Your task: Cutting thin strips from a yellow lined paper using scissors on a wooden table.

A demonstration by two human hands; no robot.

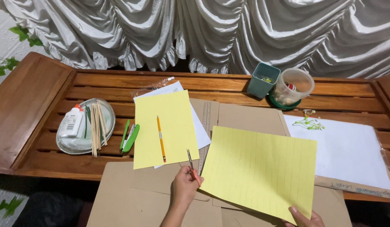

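Slatted wooden bench (253,84) with raised sides; white gathered curtain behind its far edge. Near the left end, a silver foil plate (66,145) carries a white glue bottle (72,122) with a printed label and red cap, plus a bundle of thin wooden sticks (96,130). Just right of the plate lies a green cutter-like tool (130,138). At the far edge right of centre stand a teal square plastic cup (263,80) and a clear round plastic tub (293,86) on a green lid. A plain yellow sheet (172,126) lies mid-bench over white paper, a yellow pencil (161,138) on it, a clear ruler (205,126) along its right side. Brown cardboard (132,197) covers the near edge; a large white sheet (346,151) with a small green sprig fills the right end. Open room: bare slats at the far left. Left hand (185,187) is closed around orange-handled scissors (190,164), blades pointing away, just left of the ruled yellow paper sheet (262,168). Right hand (302,218), mostly out of view, pinches that sheet's near right corner, lifting it tilted above the cardboard.
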